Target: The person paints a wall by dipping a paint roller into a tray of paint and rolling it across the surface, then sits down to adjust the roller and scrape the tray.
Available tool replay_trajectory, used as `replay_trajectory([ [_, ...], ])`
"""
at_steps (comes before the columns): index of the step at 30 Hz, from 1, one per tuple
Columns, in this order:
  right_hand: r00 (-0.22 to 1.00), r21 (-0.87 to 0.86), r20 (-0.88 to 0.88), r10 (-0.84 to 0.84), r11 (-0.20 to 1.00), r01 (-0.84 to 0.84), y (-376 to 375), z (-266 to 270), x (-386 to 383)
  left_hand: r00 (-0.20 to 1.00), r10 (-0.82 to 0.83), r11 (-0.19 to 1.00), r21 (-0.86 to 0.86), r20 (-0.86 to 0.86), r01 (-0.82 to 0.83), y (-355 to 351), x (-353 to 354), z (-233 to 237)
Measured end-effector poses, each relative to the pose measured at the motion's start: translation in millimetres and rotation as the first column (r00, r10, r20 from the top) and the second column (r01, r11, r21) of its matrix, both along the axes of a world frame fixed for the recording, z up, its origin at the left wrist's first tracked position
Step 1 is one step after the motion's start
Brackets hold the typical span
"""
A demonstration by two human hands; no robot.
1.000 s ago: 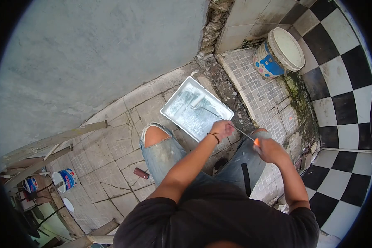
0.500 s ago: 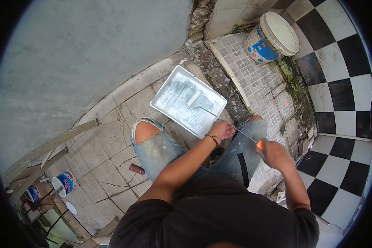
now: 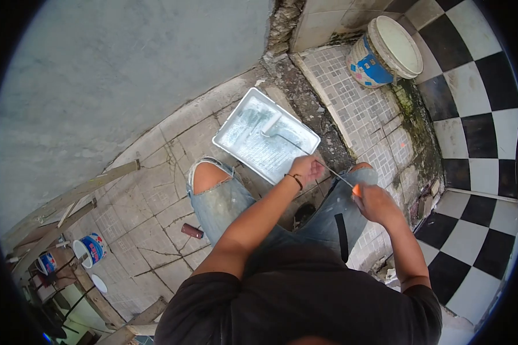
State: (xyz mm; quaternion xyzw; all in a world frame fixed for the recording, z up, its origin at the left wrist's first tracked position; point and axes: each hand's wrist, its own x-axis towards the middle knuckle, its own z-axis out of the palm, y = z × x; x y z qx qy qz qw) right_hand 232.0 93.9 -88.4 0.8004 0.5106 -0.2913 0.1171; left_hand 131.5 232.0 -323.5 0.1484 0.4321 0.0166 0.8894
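Observation:
A paint roller [image 3: 271,124] with a pale, wet sleeve rests in the white paint tray [image 3: 228,148]. Its long thin metal rod slants down to the right toward an orange handle [image 3: 357,190]. My right hand [image 3: 377,204] is wrapped round that handle, hiding most of it. Farther up the rod, my left hand [image 3: 307,169] closes on the metal near the tray's right edge; its fingertips are partly hidden. Whitish paint coats the tray's bottom in streaks. The tray lies on the tiled floor in front of my knees.
A large bucket [image 3: 367,68] stands on the raised tiled step at upper right. Smaller paint tubs [image 3: 90,250] and wooden planks [image 3: 69,198] are at left. A brown cylindrical object [image 3: 191,231] lies beside my knee. A grey wall [image 3: 138,75] rises beyond the tray.
The roller has moved toward the far side of the tray. Both hands have gone forward with the rod, and the whole view has shifted slightly.

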Motion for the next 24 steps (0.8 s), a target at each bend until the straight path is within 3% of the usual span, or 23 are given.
replay_trajectory([
  [4,0.999,0.049,-0.053,0.01,0.999,-0.007,28,-31,-9,0.992,0.103,0.989,0.116,-0.068,-0.095,40,-18,6],
  [10,0.963,0.11,-0.27,-0.001,0.993,0.032,24,-71,-58,0.905,0.278,0.944,0.264,-0.322,-0.196,35,-68,1],
  [12,0.958,0.106,-0.285,-0.012,0.993,0.044,21,-81,-78,0.889,0.264,0.946,0.282,-0.375,-0.162,29,-83,-10],
  [14,0.955,-0.018,-0.291,-0.048,0.999,0.044,24,-74,-88,0.871,0.317,0.931,0.298,-0.376,-0.211,21,-87,-20],
  [16,0.959,-0.008,-0.28,-0.032,0.999,0.031,19,-68,-77,0.853,0.328,0.934,0.275,-0.405,-0.229,16,-78,-11],
  [19,0.969,-0.048,-0.245,0.011,0.999,-0.023,20,-35,-45,0.935,0.079,0.995,0.081,-0.345,-0.055,8,-67,-2],
  [21,0.974,-0.106,-0.224,0.035,0.993,-0.06,17,-16,-17,0.945,0.129,0.991,0.075,-0.3,-0.111,-2,-54,25],
  [24,0.95,-0.033,-0.287,0.123,0.99,-0.138,11,3,12,0.963,0.163,0.987,0.04,-0.214,-0.158,-17,-48,34],
])
